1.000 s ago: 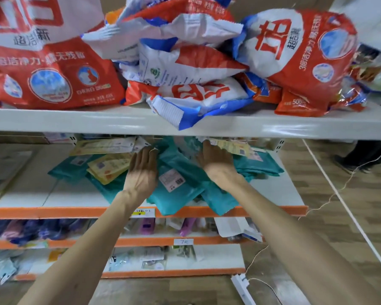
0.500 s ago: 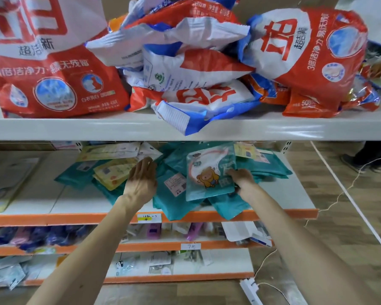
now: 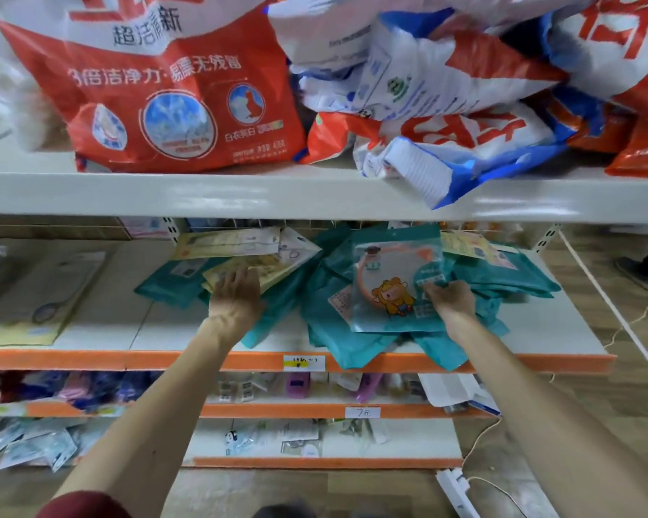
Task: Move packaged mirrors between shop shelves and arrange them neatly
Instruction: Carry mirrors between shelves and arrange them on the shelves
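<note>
A teal packaged mirror (image 3: 393,282) with an orange ring and a cartoon bear on its front is tilted up over a messy heap of teal packets (image 3: 337,330) on the white shelf with an orange edge (image 3: 173,358). My right hand (image 3: 451,299) pinches that packet at its right edge. My left hand (image 3: 236,297) lies flat with straight fingers on yellow packets (image 3: 255,271) and teal ones at the left of the heap.
The white shelf above (image 3: 240,196) carries large red, white and blue detergent bags (image 3: 173,95), one hanging over its edge. Lower orange-edged shelves (image 3: 277,411) hold small packaged goods. A white cord (image 3: 614,308) and a power strip (image 3: 455,487) are at the right; someone's shoe (image 3: 636,272) is on the floor.
My right hand took one bear-printed packet from the heap and lifted it face up. My left hand stayed pressed on the left packets. The view shifted closer.
</note>
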A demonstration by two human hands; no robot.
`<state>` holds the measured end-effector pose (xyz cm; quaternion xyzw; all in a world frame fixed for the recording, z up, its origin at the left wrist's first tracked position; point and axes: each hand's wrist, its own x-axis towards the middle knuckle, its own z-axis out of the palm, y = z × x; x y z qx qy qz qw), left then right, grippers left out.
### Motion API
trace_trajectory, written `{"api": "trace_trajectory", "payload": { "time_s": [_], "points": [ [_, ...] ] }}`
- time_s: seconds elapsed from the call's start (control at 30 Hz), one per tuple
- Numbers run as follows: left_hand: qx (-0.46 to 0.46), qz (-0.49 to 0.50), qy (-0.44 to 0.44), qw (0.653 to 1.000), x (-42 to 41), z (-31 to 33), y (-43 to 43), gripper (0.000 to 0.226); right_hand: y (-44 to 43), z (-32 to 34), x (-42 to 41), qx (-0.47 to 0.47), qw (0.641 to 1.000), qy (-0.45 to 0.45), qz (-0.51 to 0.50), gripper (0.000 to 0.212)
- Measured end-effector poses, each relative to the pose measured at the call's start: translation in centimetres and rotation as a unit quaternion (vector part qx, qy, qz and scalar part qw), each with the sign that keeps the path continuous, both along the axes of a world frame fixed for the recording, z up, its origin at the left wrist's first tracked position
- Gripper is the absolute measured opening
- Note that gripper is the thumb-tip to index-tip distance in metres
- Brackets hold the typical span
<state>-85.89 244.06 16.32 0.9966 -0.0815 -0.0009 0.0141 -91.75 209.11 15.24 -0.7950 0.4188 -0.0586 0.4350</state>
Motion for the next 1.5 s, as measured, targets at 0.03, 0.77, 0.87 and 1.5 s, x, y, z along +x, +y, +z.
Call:
{"api": "trace_trajectory", "payload": {
  "time_s": [0.03,0.77,0.87,1.5],
  "points": [
    [0.01,0.003,-0.005,1.0,0.4,-0.4,0.0,0.052,0.3,0.0,0.1,-0.002,1.0,-0.001,-0.002,0.039],
    [-0.259,0.001,0.075,0.963,-0.3,5.0,-3.5,0.013,3.2,3.1,-0.2,0.012,1.0,-0.009,0.004,0.021],
    [-0.409,0.024,0.042,0.911,1.3,6.8,-3.7,0.016,3.2,3.8,0.0,0.024,1.0,-0.016,0.008,0.017],
    [-0.425,0.064,0.161,0.889,3.7,-0.4,-2.8,0.019,3.4,0.7,0.2,0.043,0.998,-0.036,-0.037,0.022]
  ]
}}
